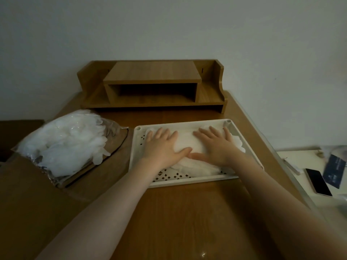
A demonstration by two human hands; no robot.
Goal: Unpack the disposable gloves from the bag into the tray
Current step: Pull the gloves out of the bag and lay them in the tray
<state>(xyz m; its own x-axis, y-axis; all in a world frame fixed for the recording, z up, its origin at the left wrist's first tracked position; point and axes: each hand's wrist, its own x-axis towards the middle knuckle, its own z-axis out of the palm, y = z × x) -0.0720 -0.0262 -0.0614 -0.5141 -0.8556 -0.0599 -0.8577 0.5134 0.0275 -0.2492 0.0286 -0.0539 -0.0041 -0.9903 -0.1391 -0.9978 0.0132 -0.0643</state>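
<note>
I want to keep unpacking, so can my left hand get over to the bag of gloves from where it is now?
Probably yes. The left hand lies flat on the gloves in the tray, and the bag sits just left of the tray with nothing between them.

White tray (187,124) with a perforated floor of small dark diamond holes. Translucent white gloves (189,147) heaped inside. Clear bag (62,145), milky white from more gloves within. Warm brown wood-grain counter (187,212) and matching brown shelf (152,85). Pale grey-white wall (169,25). Black-screened phone (318,182) beside a dark blue card (335,170).
</note>
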